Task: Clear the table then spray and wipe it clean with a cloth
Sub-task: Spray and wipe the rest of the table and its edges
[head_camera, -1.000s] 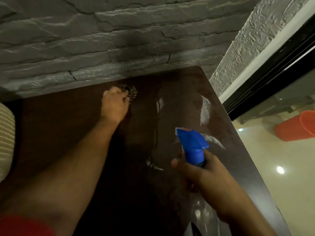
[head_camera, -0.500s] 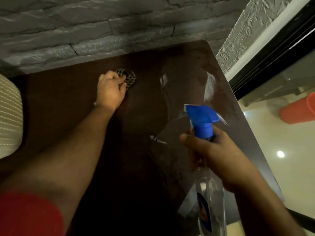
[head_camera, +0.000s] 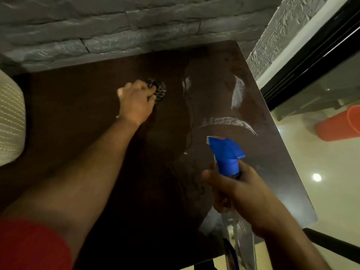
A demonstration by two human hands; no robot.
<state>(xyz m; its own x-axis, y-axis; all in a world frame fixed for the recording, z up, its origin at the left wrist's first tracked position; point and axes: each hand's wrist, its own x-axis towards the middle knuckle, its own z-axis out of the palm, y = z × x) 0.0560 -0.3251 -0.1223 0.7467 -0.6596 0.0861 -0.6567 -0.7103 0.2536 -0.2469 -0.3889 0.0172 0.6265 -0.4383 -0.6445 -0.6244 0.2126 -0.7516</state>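
Observation:
A dark brown glossy table fills the middle of the view, with wet streaks on its right half. My left hand reaches to the far middle of the top and grips a bunched checked cloth against the surface; most of the cloth is hidden under the fingers. My right hand holds a clear spray bottle by its neck over the table's near right part. Its blue trigger head points away to the left.
A grey stone wall runs behind the table. A cream cushion sits at the left edge. To the right lie a dark window frame, a pale shiny floor and an orange bucket.
My left hand with the cloth has shifted slightly across the far part of the table. The right hand with the bottle stays over the near right side; the view has tilted.

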